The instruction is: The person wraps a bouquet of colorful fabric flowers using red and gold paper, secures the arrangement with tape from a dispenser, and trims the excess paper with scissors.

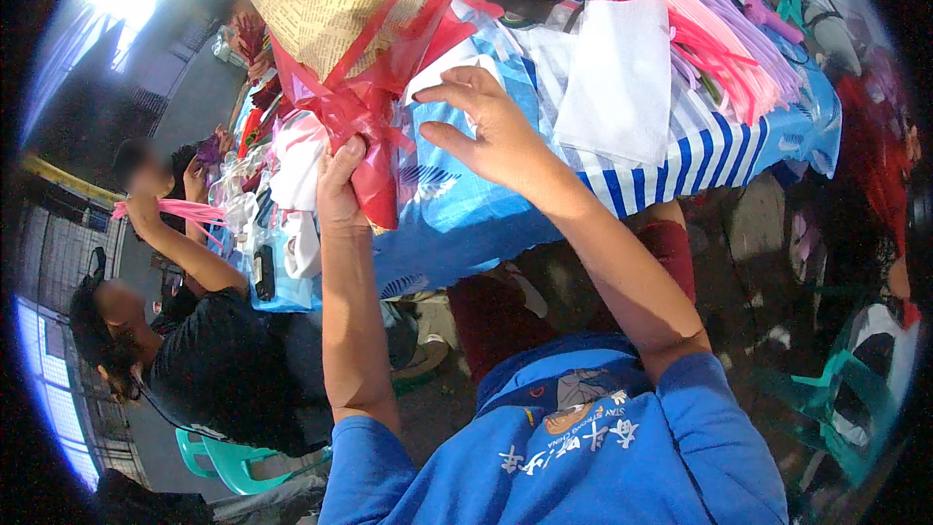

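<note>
My left hand (341, 186) grips the narrow lower end of a wrapped bouquet, with the thumb across its red wrapping (375, 193). Above the hand, a red ribbon (353, 106) gathers the wrap at its neck. Brown newsprint-patterned paper (328, 7) with red edging flares up out of the top of the picture, so the bouquet's inside is hidden. My right hand (485, 120) hovers just right of the ribbon, fingers apart and curved, nothing in it. Beneath both hands lies a blue patterned table cover (452, 211).
White sheets (616, 80) lie on the striped cloth (685, 168) at right, beside bundles of pink and purple pipe cleaners (721, 44). A person in black (226, 364) sits close at left, holding pink stems (186, 211). A black object (264, 273) lies near the table corner. Green plastic chairs (838, 401) stand around.
</note>
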A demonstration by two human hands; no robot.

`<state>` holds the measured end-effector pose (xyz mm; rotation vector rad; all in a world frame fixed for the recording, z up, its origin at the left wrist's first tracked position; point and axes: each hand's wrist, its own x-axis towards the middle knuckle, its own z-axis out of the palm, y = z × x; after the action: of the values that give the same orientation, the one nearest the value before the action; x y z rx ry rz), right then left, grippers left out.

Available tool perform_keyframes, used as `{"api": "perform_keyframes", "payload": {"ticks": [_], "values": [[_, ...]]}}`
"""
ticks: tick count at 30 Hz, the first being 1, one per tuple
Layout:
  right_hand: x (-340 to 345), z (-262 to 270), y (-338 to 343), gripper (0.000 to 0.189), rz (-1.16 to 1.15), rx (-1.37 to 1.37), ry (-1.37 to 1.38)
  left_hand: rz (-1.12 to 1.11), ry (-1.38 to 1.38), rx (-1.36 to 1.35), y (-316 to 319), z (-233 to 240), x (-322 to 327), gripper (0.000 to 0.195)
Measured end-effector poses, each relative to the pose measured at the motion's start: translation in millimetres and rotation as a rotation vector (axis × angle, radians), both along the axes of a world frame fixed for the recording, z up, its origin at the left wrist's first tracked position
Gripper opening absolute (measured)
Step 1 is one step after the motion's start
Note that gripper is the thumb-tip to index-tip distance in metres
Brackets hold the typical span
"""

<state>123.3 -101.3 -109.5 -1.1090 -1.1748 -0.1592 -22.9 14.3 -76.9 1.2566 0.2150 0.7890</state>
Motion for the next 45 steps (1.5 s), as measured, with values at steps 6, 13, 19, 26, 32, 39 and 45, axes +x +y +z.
{"api": "perform_keyframes", "payload": {"ticks": [6, 13, 19, 26, 32, 39, 45], "values": [[-22.6, 2.3, -3.6, 0.016, -0.100, 0.025, 0.034, 0.021, 0.008, 0.009, -8.4, 0.9, 0.6, 0.044], [-40.5, 2.7, 3.7, 0.011, -0.009, 0.118, 0.247, 0.036, -0.029, 0.006, -16.1, 4.4, -0.8, 0.045], [-43.7, 4.0, 4.2, 0.009, 0.052, 0.131, 0.278, 0.039, -0.033, -0.011, -20.3, 5.5, -5.5, 0.047], [-47.7, 7.8, 1.7, 0.013, -0.073, 0.034, 0.176, -0.008, -0.056, -0.039, -22.0, 1.6, -5.6, 0.051], [-35.1, 2.7, -0.3, 0.023, -0.251, 0.126, 0.032, -0.009, -0.139, -0.146, -23.1, -0.2, -1.9, 0.054], [-4.7, 17.4, -4.6, 0.023, -0.249, 0.041, -0.085, -0.061, -0.111, -0.116, -16.5, 5.4, -5.9, 0.055], [7.6, 10.2, 11.1, 0.022, 0.349, -0.263, 0.114, -0.083, -0.053, -0.015, -13.2, 14.8, -6.9, 0.051]]}}
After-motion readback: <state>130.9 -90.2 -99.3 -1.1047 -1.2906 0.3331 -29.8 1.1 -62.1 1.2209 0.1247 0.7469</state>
